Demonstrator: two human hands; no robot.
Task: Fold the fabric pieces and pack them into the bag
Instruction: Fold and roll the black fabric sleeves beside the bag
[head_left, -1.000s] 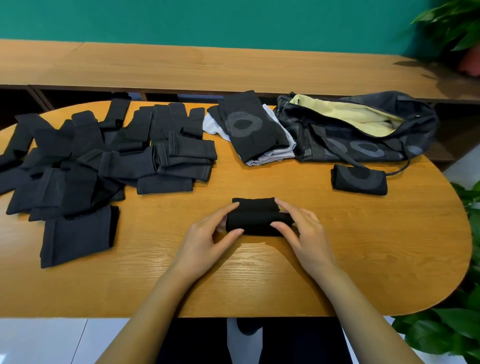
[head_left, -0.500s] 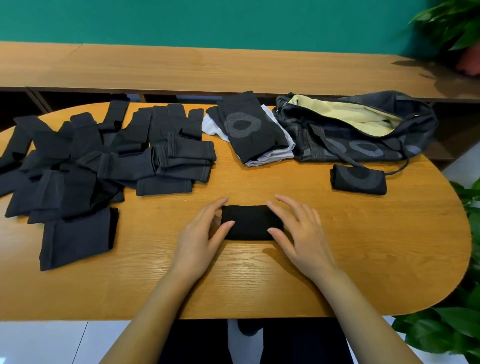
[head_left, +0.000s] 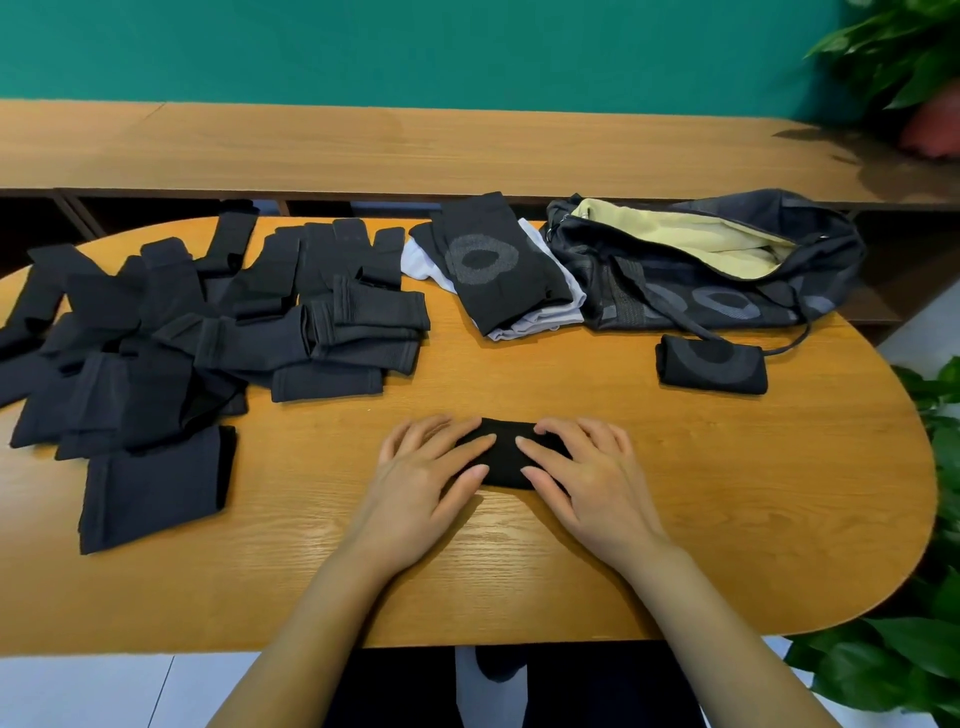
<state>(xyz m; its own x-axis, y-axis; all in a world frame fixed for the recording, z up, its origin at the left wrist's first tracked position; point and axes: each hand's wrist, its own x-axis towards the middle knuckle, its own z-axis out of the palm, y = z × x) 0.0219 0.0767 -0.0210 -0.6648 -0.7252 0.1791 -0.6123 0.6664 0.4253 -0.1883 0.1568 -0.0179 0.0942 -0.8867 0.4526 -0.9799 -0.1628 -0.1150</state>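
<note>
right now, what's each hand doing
Left hand: open, fingers flat, pressing on the folded black piece.
Right hand: open, fingers flat, pressing on the same piece.

Plain black folded piece at lower centre; dark grey pieces at left; black pieces with grey rings; dark bag, pale yellow lining; orange-brown wood-grain worktop; teal wall.

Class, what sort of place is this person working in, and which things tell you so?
Probably an office or meeting room: a rounded wooden table, a long wooden counter against a teal wall, and a potted plant.
</note>
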